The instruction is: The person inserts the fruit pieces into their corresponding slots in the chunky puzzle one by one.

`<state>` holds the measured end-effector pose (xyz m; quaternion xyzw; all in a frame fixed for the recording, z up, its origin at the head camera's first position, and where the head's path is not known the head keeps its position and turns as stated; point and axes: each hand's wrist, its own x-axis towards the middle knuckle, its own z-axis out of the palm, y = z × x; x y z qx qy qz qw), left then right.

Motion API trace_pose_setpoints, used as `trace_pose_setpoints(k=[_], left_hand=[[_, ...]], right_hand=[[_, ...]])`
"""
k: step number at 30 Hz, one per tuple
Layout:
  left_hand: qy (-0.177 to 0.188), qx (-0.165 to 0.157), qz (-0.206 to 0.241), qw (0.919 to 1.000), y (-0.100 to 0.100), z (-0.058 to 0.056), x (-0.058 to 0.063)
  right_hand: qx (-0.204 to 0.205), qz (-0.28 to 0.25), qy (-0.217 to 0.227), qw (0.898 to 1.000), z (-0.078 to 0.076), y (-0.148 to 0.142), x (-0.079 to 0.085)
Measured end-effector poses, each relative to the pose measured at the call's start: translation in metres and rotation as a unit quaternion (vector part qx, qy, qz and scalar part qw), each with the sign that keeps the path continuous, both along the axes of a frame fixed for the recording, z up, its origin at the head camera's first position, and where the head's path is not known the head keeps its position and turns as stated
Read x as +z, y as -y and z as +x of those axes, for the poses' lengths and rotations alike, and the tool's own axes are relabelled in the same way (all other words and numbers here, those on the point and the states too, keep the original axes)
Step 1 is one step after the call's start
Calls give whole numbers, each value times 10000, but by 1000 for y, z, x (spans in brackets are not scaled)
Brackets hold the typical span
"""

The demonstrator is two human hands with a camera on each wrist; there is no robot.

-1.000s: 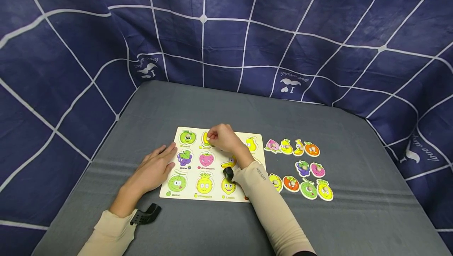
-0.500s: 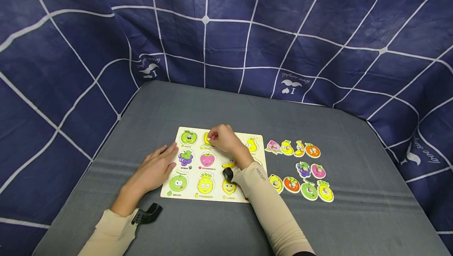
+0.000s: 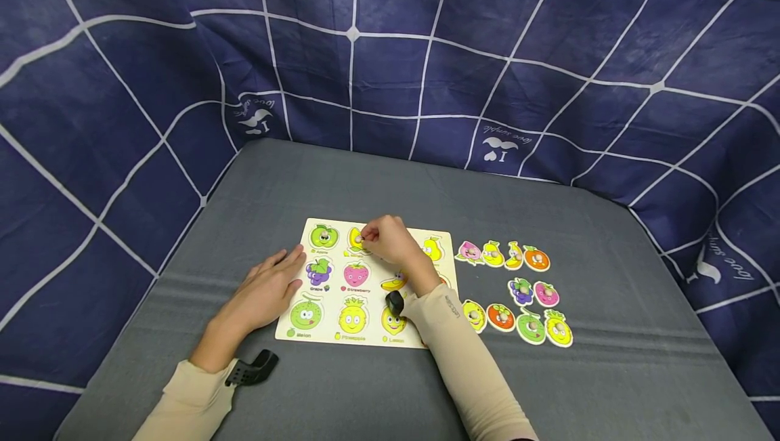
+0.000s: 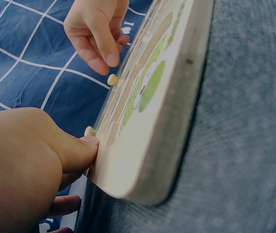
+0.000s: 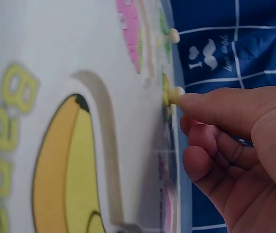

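A pale wooden fruit puzzle board [image 3: 335,285] lies on the grey table. My left hand [image 3: 262,292] rests along its left edge, fingers extended, and the thumb [image 4: 82,153] touches the board near a small knob [image 4: 89,131]. Over the back row, my right hand [image 3: 390,241] has loosely bent fingers beside a yellow fruit piece [image 3: 355,238]. Its knob [image 4: 112,79] shows just beyond the fingertips in the left wrist view, while in the right wrist view the thumb tip overlaps that knob [image 5: 172,95]. Left of it, the apple piece [image 3: 324,237] sits in the board.
Several knobbed fruit pieces lie right of the board, among them a banana piece [image 3: 514,255], a grape piece [image 3: 521,291] and a pineapple piece [image 3: 558,328]. A blue curtain with white lines [image 3: 390,61] surrounds the table [image 3: 365,393].
The right hand has shifted slightly right, uncovering more of the yellow fruit piece and its knob. The left hand stays in place on the board.
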<state>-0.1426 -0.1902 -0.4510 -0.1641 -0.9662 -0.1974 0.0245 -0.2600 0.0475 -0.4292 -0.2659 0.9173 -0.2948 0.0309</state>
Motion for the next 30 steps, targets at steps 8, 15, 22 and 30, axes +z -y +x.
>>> trace_pose_setpoints(k=[8, 15, 22, 30], left_hand=[[51, 29, -4, 10000, 0, 0, 0], [8, 7, -3, 10000, 0, 0, 0], [-154, -49, -11, 9999, 2, -1, -2], [-110, -53, 8, 9999, 1, 0, -2]], right_hand=[[-224, -290, 218, 9991, 7, -12, 6], [-441, -418, 133, 9981, 11, -27, 14], [-476, -565, 0, 9973, 14, -37, 20], [-621, -481, 10, 9969, 15, -48, 19]])
